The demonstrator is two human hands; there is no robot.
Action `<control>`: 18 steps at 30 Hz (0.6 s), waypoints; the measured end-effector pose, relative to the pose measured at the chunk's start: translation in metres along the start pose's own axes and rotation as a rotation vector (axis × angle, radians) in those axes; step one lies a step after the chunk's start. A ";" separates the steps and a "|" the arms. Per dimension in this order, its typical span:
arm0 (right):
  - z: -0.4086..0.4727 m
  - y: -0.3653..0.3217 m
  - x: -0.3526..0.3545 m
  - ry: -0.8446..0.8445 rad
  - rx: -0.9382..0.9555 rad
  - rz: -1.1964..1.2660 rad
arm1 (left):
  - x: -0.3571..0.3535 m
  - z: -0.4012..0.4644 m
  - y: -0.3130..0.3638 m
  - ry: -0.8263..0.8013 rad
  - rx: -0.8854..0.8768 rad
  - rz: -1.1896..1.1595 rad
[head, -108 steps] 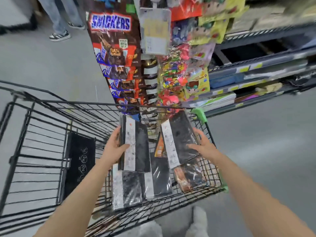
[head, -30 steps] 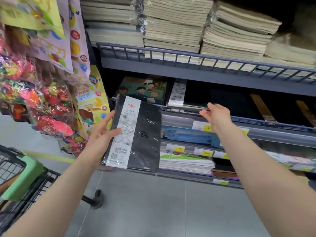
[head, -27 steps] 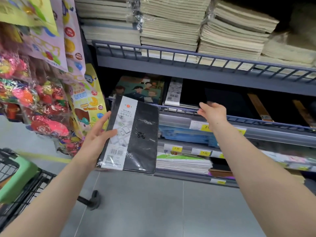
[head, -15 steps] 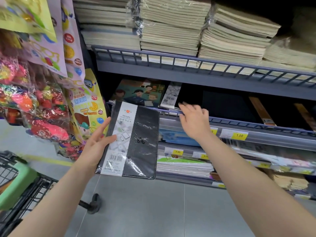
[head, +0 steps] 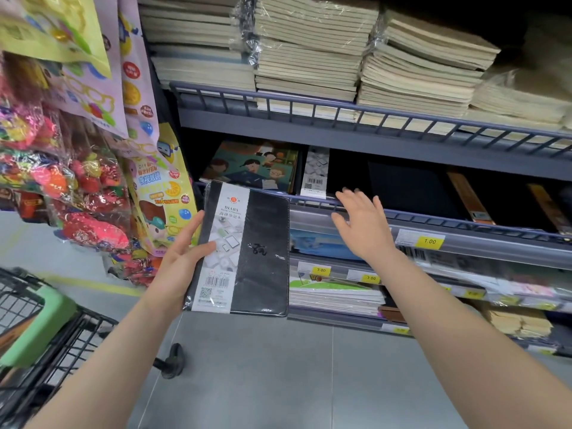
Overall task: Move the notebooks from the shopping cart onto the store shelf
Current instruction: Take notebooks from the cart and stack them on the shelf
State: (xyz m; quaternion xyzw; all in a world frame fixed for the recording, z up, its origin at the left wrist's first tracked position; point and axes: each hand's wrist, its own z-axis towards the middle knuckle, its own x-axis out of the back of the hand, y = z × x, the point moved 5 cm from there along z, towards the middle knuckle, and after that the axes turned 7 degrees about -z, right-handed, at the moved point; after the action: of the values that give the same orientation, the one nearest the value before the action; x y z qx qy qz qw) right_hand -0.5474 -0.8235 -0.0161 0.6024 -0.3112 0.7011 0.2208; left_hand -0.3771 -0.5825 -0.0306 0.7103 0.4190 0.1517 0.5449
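Shelf (head: 365,209); one notebook (head: 260,252), left grip (head: 179,261).

black diary notebook (head: 247,252); plastic-wrapped, white label band; upright, held before store shelf (head: 356,209)

This is a shop aisle: grey metal shelves (head: 356,136) across the upper right carry wrapped stacks of notebooks (head: 309,54), yellow price tags (head: 429,241) (one reads 1.00) line the rails, packaged toys (head: 77,193) hang at left, and a shopping cart (head: 37,329) sits lower left.
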 end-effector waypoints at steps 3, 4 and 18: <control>-0.043 -0.011 0.004 0.022 0.010 0.286 | -0.002 -0.009 -0.004 0.010 0.028 -0.042; -0.063 -0.018 0.001 -0.051 -0.032 0.441 | -0.004 -0.012 -0.006 0.010 0.032 -0.051; -0.142 -0.036 -0.004 -0.383 -0.288 1.413 | -0.046 -0.050 -0.020 -0.188 0.028 -0.029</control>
State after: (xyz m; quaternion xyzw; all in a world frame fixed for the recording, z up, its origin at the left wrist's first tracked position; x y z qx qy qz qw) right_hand -0.6228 -0.6982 -0.0257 0.3354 -0.7460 0.5112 -0.2639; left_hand -0.4474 -0.5838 -0.0194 0.7226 0.3784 0.0706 0.5742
